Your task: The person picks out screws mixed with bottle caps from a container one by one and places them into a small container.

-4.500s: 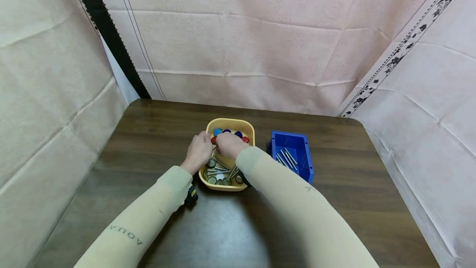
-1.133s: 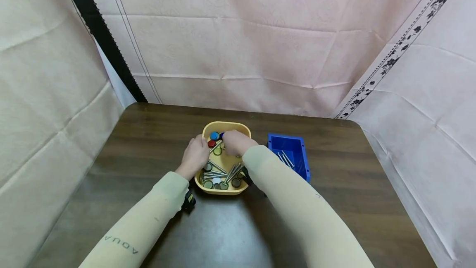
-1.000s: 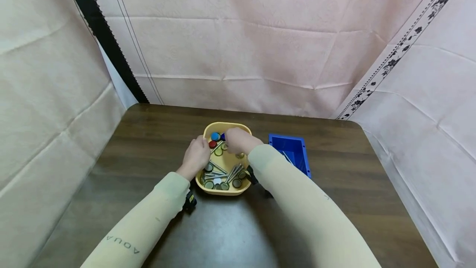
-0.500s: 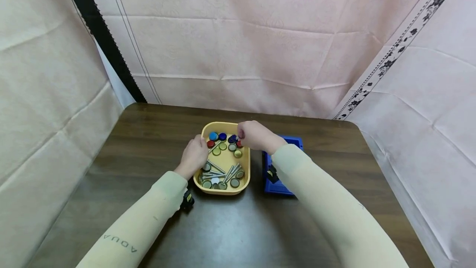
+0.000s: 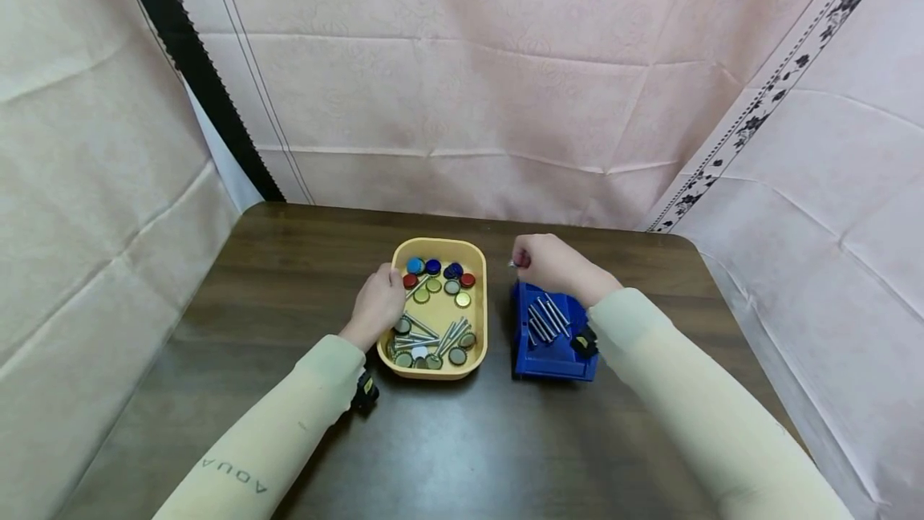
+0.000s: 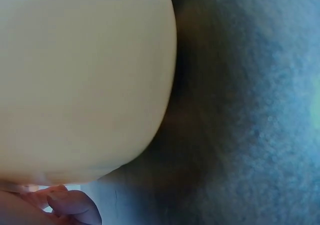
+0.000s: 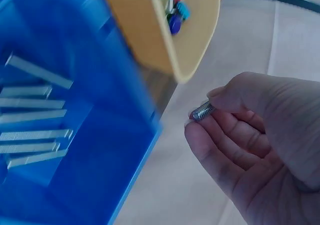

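My left hand [image 5: 378, 303] grips the left rim of a yellow tray [image 5: 483, 315], with the thumb over the edge. In the left wrist view the tray's pale outer wall [image 6: 85, 85] fills much of the picture, and the fingers show only at the bottom. Inside the tray lie several metal bolts [image 5: 451, 335] and bottle caps [image 5: 432, 266] in blue, red, gold and silver. My right hand [image 5: 559, 270] is over the far edge of a blue bin [image 5: 554, 367]. Thumb and fingertips pinch a bolt [image 7: 202, 111], whose threaded end sticks out. Several more bolts [image 7: 32, 117] lie in the bin.
Both containers stand side by side on a dark wooden table [image 5: 303, 263], with a narrow gap between them. Behind it hangs a pale patterned cloth [image 5: 469, 103], and more cloth encloses both sides. Dark wrist cameras sit under both sleeves.
My right hand has risen out of the yellow tray and moved right to the blue bin, carrying a bolt. The left hand keeps its grip on the tray rim.
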`<action>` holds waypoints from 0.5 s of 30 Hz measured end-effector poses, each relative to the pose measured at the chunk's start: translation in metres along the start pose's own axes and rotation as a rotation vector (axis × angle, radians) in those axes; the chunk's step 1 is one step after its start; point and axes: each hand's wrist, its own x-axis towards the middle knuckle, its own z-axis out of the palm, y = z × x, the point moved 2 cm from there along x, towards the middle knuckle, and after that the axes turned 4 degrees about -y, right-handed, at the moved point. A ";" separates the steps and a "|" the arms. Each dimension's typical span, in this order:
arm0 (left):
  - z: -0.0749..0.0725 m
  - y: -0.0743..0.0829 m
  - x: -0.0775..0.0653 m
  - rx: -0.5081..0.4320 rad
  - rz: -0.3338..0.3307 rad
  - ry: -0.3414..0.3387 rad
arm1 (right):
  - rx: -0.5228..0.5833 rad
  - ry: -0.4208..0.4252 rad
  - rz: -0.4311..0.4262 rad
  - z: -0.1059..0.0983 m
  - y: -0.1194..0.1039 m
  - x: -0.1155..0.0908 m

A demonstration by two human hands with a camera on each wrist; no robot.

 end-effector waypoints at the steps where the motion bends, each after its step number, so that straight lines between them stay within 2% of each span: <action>1: 0.000 0.000 0.000 0.000 -0.002 -0.002 | 0.002 -0.005 0.014 -0.001 0.006 -0.004; 7: 0.001 -0.002 0.001 0.016 -0.017 -0.031 | 0.006 -0.073 0.107 0.000 0.034 -0.020; 15: 0.001 0.001 0.001 0.030 -0.028 -0.029 | 0.006 -0.129 0.152 0.013 0.050 -0.021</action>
